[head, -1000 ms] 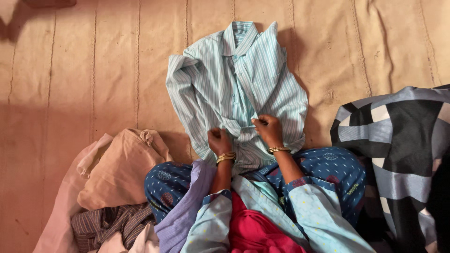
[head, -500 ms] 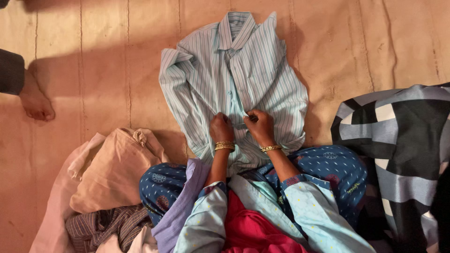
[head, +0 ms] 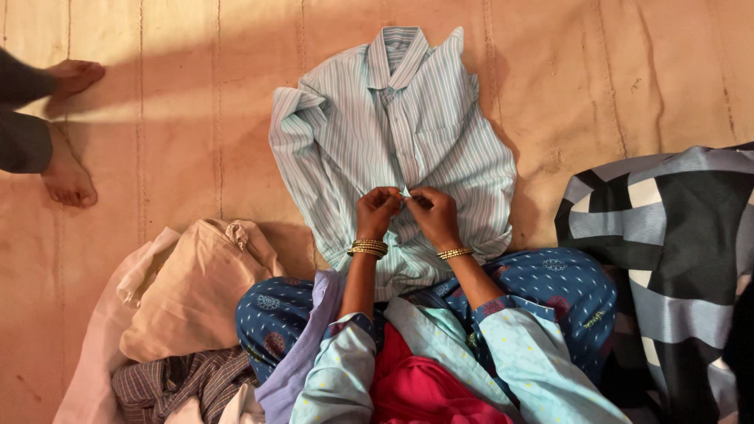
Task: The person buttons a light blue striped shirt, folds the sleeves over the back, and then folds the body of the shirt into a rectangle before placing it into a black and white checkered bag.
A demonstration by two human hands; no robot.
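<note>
Moved: both hands sit higher on the shirt's front than before.
Left hand [head: 378,210]: fingers pinch the placket.
Right hand [head: 433,213]: pinches the same spot.
Striped shirt [head: 393,133]: centre frame, flat on tan mat [head: 196,118].
Clothes pile [head: 188,314]: lower left.

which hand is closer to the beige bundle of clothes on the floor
Left. The left hand pinches the striped shirt front on the side toward the beige bundle. The right hand grips the same spot from the far side.

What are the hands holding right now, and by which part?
Both the left hand and right hand pinch the striped shirt at its front button strip, about midway down, fingertips meeting there.
</note>
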